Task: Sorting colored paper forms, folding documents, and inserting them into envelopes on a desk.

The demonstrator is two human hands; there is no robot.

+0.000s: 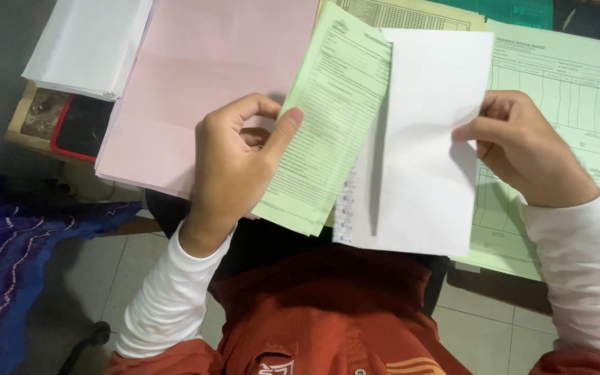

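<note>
The folded forms (328, 118) are pale green with black print. The sheet (428, 139) beside them is plain white. The large paper (203, 83) is soft pink, the stack (88, 42) white. The phone (78, 128) is black, edged red. The sleeves (168, 298) are white, the shirt (328, 312) rust orange. The cloth (8, 257) is dark blue with pale wavy lines.

Your tabletop (22, 118) shows bare only at its near left corner, a strip of worn wood; a dark phone in a red case (81, 126) lies there, partly under the papers; a stack of white sheets (88, 43) sits at the far left; a large pink sheet (203, 76) spreads beside it and overhangs the near edge; pale green printed forms (564, 90) cover the right side; a yellow ruled form (411, 14) lies along the far edge.
</note>
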